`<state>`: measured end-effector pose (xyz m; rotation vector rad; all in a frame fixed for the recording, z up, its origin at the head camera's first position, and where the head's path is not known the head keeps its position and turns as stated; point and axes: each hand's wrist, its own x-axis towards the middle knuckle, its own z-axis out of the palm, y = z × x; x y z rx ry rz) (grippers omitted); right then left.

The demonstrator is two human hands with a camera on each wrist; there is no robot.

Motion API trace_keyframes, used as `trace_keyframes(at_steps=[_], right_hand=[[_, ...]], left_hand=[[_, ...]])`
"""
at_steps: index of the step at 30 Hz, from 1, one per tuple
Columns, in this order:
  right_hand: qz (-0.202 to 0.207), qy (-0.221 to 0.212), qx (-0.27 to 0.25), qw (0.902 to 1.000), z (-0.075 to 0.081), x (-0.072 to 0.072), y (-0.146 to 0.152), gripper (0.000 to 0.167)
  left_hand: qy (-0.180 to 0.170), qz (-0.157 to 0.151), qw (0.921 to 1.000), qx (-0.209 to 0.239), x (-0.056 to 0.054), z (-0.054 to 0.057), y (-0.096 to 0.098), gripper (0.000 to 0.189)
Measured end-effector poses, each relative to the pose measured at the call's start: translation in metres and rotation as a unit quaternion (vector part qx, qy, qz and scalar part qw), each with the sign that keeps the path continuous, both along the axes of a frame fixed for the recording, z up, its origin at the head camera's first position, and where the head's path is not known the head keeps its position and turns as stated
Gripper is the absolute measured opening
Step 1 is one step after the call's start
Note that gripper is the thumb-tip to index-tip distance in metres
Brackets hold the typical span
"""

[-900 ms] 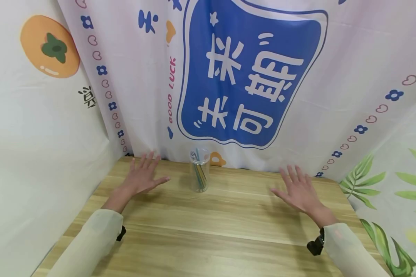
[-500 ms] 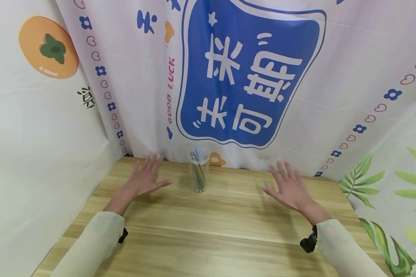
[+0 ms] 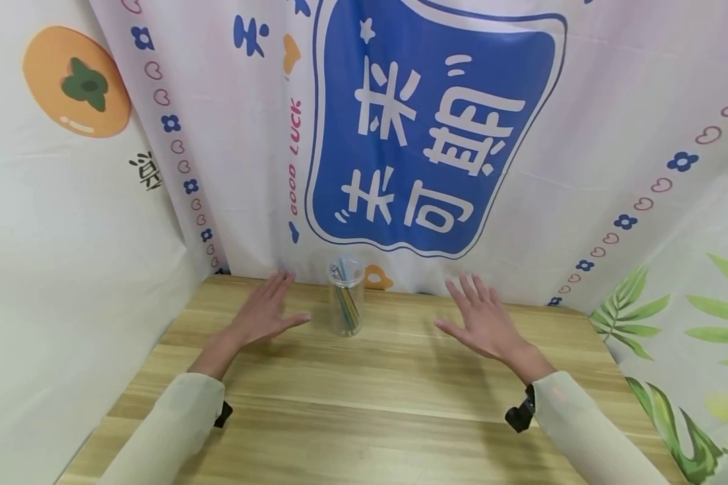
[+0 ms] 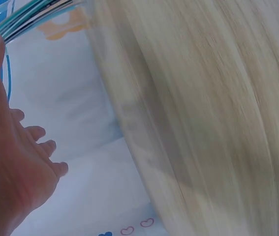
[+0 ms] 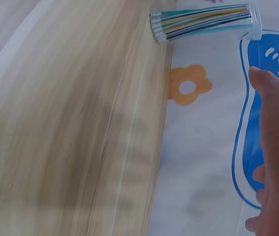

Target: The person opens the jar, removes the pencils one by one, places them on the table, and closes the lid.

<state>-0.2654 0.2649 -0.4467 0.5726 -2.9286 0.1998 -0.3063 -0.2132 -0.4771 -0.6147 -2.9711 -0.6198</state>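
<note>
Left hand (image 3: 262, 314) and right hand (image 3: 484, 320) both nearer the clear jar (image 3: 347, 306) since the earlier frame; right has travelled more.
Jar upright on the desk (image 3: 364, 411), unmoved, near the back edge, thin sticks (image 5: 205, 20) leaning inside; patterned cloth (image 3: 257, 141) hangs just behind it. Left hand just beside the jar, right hand farther off on its other side. Both open, fingers extended, thumbs pointing jarward, nothing held, no contact. Step in hand looks like closing in on the jar: best done evenly from both sides, meeting the wall low and lightly; a one-sided knock would probably tip it, contents seeming loose.
</note>
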Motion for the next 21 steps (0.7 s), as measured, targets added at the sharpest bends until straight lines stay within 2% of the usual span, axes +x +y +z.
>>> trace_keyframes(at_steps=[5,13,21], right_hand=[[0.015,-0.005,-0.018,0.9997,0.006,-0.002,-0.014,0.094],[0.036,-0.010,-0.038,0.9986,0.007,-0.008,-0.030,0.093],[0.047,-0.028,-0.079,0.9953,0.007,-0.013,-0.045,0.093]], left_hand=[[0.008,-0.016,0.9993,0.033,-0.002,0.000,0.009,0.109],[-0.017,-0.026,0.9958,0.086,-0.001,0.004,0.021,0.108],[-0.039,-0.040,0.9863,0.155,-0.003,0.004,0.032,0.107]])
